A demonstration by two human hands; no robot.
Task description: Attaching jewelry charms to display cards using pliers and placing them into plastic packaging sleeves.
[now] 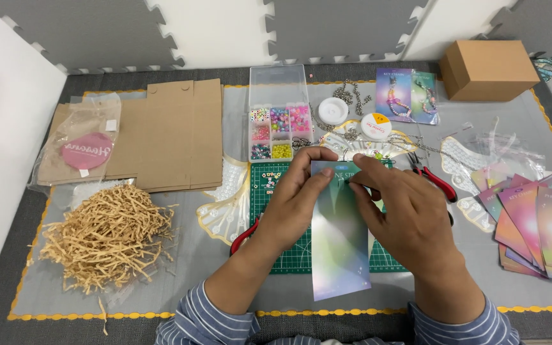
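Observation:
My left hand [294, 203] and my right hand [406, 217] both pinch the top edge of a tall iridescent backing card [340, 246], held upright over a green cutting mat [289, 252]. The left fingers grip the card's upper left corner. The right fingertips press near its upper middle. What sits between the right fingertips is too small to tell. Red-handled pliers [437, 179] lie just right of my right hand, and another red handle [243, 237] pokes out under my left wrist.
A clear bead organiser [279, 131] with colourful beads stands behind the mat, with two cord spools [333, 110] and chains. Flat cardboard [170, 134] and shredded paper [107, 236] lie left. A stack of cards [538, 230] and a brown box [488, 69] are at right.

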